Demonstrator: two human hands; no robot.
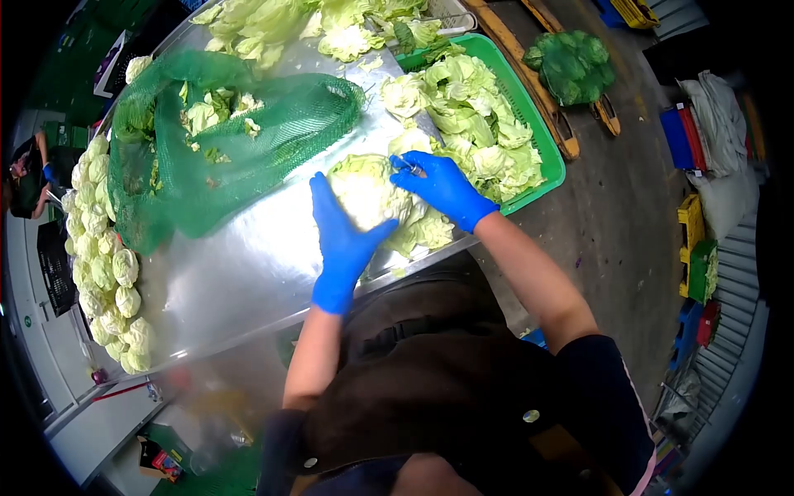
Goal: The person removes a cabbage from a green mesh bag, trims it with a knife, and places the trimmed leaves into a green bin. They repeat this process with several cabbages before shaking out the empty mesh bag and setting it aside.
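Observation:
A pale green lettuce head rests on the metal table in front of me. My left hand, in a blue glove, cups its near left side, with the thumb and fingers spread around it. At the head's right side, my blue-gloved right hand is closed in a pinch. A small shiny bit shows between its fingers, too little to name. Loose leaves lie beside the head, below the right hand. A green mesh bag with leaf scraps spreads over the table to the left.
A green crate full of leaves stands at the table's right side. Pale heads line the left edge of the metal table. More leaves lie at the back. A filled net bag sits by a pallet. Another person is far left.

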